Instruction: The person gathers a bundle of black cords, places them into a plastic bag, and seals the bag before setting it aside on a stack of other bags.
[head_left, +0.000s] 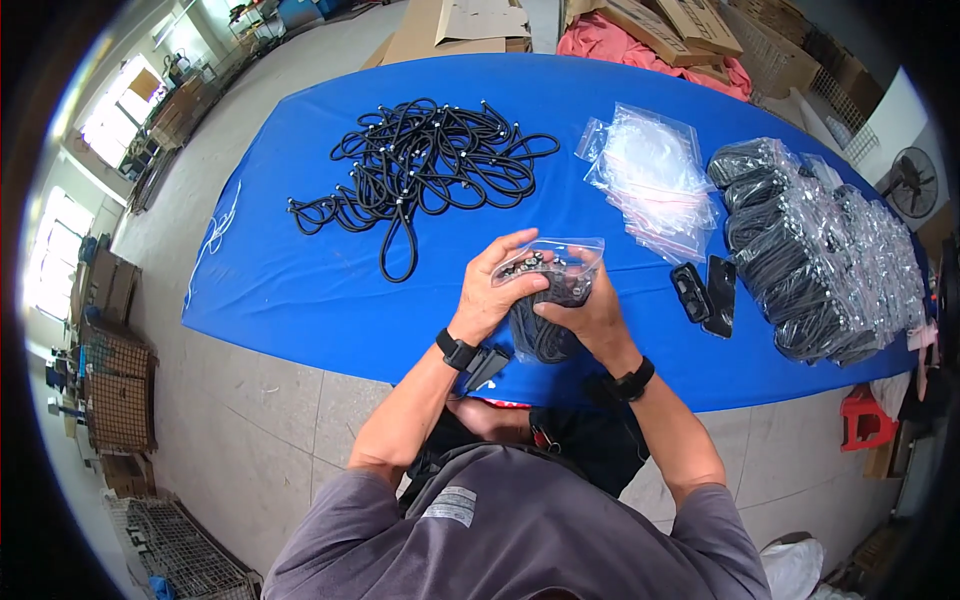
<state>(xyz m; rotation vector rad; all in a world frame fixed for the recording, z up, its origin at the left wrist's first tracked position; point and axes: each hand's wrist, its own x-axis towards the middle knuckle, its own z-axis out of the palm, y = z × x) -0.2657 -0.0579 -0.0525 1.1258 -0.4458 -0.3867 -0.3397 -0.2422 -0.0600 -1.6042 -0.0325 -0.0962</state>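
Observation:
Both my hands grip a clear plastic zip bag [545, 338] packed with black cord loops that have small metal ends. My left hand [490, 290] holds the bag's left side near its top, thumb across the front. On the other side, my right hand [592, 312] wraps round the bag with its thumb pressed on the front. The bag's mouth points away from me, and the metal ends sit just below it. Farther off on the blue table lies a tangled heap of black elastic cord loops [425, 160] with metal ends.
Flat clear bags [650, 165] lie in a stack to the right. Beyond them are piled filled bags [790, 250] of black cords. A black phone [719, 295] and a black case [690, 291] lie between. Cardboard boxes [480, 25] stand behind the blue-covered table [270, 270].

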